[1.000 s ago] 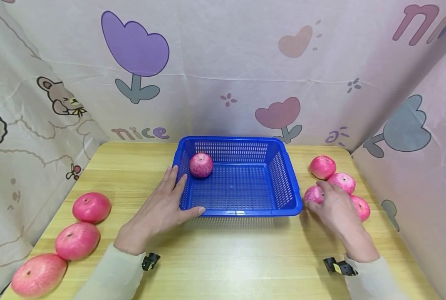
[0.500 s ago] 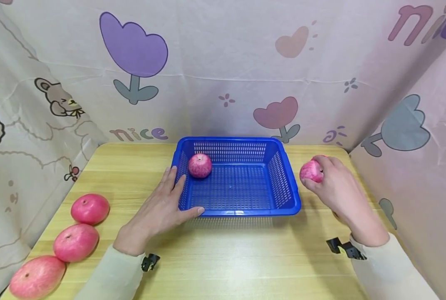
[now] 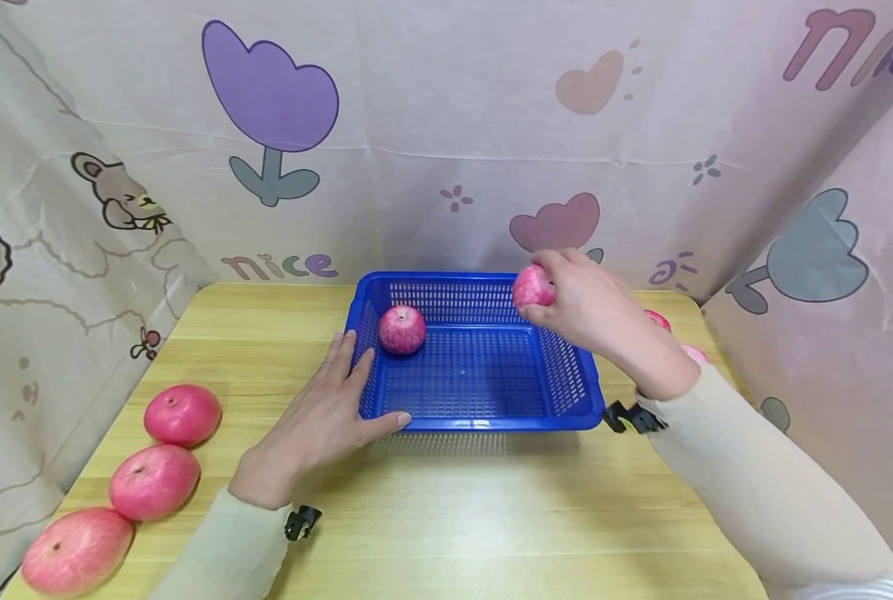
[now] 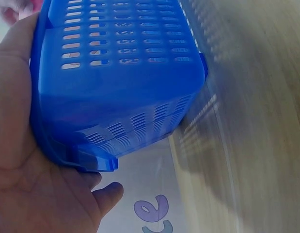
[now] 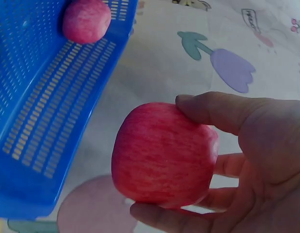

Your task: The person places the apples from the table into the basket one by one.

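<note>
A blue plastic basket (image 3: 476,423) with slotted walls stands on the table, with one pink-red apple (image 3: 402,330) inside at its left end. My left hand (image 3: 322,425) rests on the basket's left rim near the front corner, fingers straight and spread. In the left wrist view, the palm lies along the basket's rim (image 4: 38,97). Over the basket's back right part, my right hand (image 3: 589,304) holds another apple (image 3: 532,287) between thumb and fingers. The right wrist view shows this held apple (image 5: 164,155) gripped at its sides, apart from the basket.
Down the table's left side lie three apples, the nearest apple (image 3: 77,552) at the front. At the right, partly hidden behind my right arm, are an apple (image 3: 658,319) and another apple (image 3: 694,353). A printed curtain (image 3: 431,100) hangs behind the wooden table (image 3: 446,517).
My right hand has lifted an apple from the right-hand group and carried it left, over the basket. My left hand has stayed on the rim.
</note>
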### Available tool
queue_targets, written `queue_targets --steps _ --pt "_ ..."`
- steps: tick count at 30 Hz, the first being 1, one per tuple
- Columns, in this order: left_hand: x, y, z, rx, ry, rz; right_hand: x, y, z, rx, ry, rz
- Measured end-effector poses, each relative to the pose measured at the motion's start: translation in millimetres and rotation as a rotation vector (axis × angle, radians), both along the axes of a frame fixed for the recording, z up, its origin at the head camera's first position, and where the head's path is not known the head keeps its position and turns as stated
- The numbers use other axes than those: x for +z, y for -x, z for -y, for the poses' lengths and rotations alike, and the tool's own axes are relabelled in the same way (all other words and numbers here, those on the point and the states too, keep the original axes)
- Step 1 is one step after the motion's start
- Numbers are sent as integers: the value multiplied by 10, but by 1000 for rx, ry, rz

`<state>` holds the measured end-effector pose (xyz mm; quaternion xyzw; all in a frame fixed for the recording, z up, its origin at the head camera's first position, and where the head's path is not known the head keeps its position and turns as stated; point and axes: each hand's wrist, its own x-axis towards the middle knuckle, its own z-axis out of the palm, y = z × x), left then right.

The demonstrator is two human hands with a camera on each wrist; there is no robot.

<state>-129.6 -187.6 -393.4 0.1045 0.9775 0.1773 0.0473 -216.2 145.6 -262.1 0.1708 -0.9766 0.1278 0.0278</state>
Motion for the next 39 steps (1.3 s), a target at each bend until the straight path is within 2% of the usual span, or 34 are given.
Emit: queue_targets --steps 6,11,15,24,31,39 --pt "7 -5 0 6 -11 15 -37 293 341 95 -13 38" --pt "8 -3 -3 8 -13 22 -217 488 515 175 -37 55" --pt "5 4 -4 9 -11 20 -382 605 591 205 -41 75" --pt "2 0 1 9 -12 18 -674 694 728 253 -66 131" --pt "7 3 -2 9 -15 21 -870 749 789 307 -120 137" --pt "10 0 -6 12 -18 21 -983 774 842 311 -173 182"
